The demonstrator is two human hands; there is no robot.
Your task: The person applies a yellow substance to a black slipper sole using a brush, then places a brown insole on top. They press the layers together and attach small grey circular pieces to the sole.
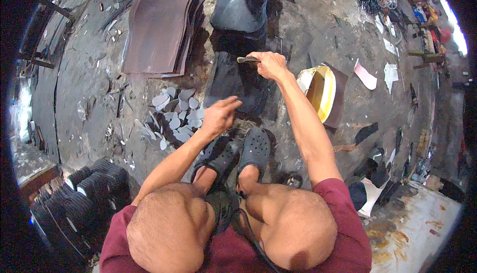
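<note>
- Landmark: the dark sheet [238, 81] lying flat on the floor [89, 109], just ahead of the person's 2 black clogs [243, 151].
- Right hand [271, 65]: grip clenched round the handle of a brush [247, 60], whose head rests on the far end of the dark sheet.
- Left hand [218, 115]: grip released, fingers loosely curled, holding nothing, hovering over the sheet's near left corner; cannot tell if it touches.
- Yellow glue bowl [318, 91]: just right of the sheet, open, within reach of the brush hand.
- Done, judging by layout: 1 pile of small grey cut pieces [174, 116] left of the sheet; stack of black soles [84, 188] well to the near left of it.
- In hand: looks like coating the sheet; brush is at the far end. How much is already covered cannot be told, surface too dark.
- Left, as I read it: stack of brown sheets [159, 29] beyond the sheet to the left looks untouched; another dark piece [236, 7] lies directly beyond it.
- Estimate: early to mid batch, low confidence.
</note>
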